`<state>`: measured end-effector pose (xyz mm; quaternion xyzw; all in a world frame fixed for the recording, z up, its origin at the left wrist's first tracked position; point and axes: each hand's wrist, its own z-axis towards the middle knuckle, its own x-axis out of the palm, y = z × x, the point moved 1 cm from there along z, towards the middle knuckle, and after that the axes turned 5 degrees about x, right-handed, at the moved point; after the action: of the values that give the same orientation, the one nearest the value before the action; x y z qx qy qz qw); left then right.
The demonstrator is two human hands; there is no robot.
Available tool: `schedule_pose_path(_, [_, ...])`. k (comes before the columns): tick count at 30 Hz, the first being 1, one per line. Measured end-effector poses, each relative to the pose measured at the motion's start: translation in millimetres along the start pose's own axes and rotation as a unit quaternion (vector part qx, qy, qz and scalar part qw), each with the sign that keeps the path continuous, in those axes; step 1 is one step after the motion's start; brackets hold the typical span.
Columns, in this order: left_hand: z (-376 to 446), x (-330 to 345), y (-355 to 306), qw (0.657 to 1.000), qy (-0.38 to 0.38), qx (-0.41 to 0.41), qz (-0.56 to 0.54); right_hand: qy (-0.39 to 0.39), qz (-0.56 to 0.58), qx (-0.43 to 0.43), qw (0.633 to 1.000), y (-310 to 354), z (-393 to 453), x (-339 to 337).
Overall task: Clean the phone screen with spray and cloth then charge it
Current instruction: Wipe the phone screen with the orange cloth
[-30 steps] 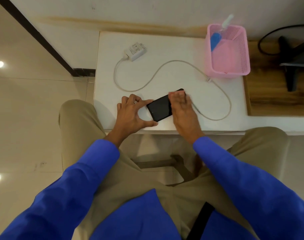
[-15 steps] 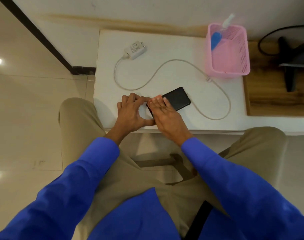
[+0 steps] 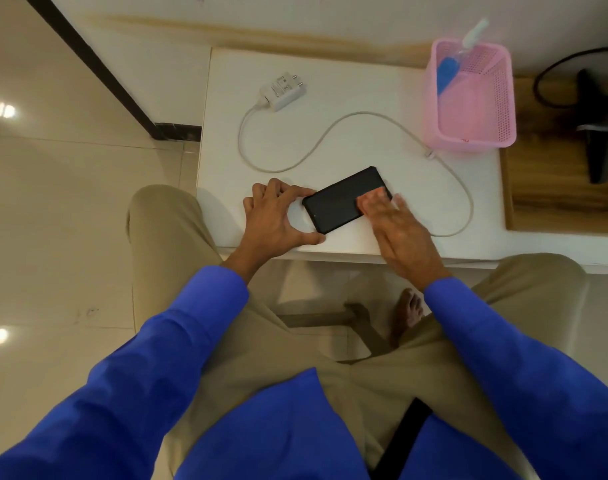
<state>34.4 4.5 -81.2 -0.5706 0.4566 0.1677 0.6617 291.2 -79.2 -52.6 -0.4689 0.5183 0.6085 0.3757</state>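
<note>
A white table point(image 3: 347, 81) stands against the wall, its near edge just above the person's knees and its left edge bordering bare tiled floor point(image 3: 53, 202). Its right end meets a wooden surface point(image 3: 555, 188) that carries a dark stand and a black wire. The middle and far-left of the table top lie bare, crossed only by the cable point(image 3: 330, 133).

A pink basket point(image 3: 503, 98) sits at the far right corner, close to the table's back and right edges. A blue spray bottle point(image 3: 449, 72) leans inside it, its clear nozzle poking over the far rim.

The phone point(image 3: 340, 202) lies flat and screen-up, angled, near the front edge in the middle of the table. The left hand point(image 3: 274, 220) holds its near-left end, forefinger on the upper corner and thumb curled to the lower corner. The right hand point(image 3: 396, 230) lies over the phone's right end with fingers straight and together, pressing a small pale cloth point(image 3: 371, 199) onto the screen; only slivers of cloth show round the fingertips.

The white charger point(image 3: 283, 90) rests near the back left corner, prongs showing. Its cable loops left, curves across to the basket's near corner, then swings down behind the right hand, near the front edge. Its free end is hidden.
</note>
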Motion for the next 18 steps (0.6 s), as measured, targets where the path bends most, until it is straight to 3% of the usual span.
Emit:
schedule_pose_path(5, [1, 3, 0, 1.000, -0.004, -0.006, -0.015, -0.055, 0.029, 0.161, 0.985, 24, 20, 8])
schedule_pose_path(9, [1, 4, -1, 0.999, -0.021, -0.008, -0.032, -0.024, 0.041, 0.007, 0.999, 79, 17, 30])
schedule_pose_path(13, [0, 4, 0, 0.999, -0.027, -0.001, -0.030, -0.003, 0.011, -0.105, 0.994, 52, 13, 20])
schedule_pose_path(18, [2, 5, 3, 1.000, -0.004, -0.002, -0.015, -0.041, 0.015, 0.052, 0.998, 12, 9, 9])
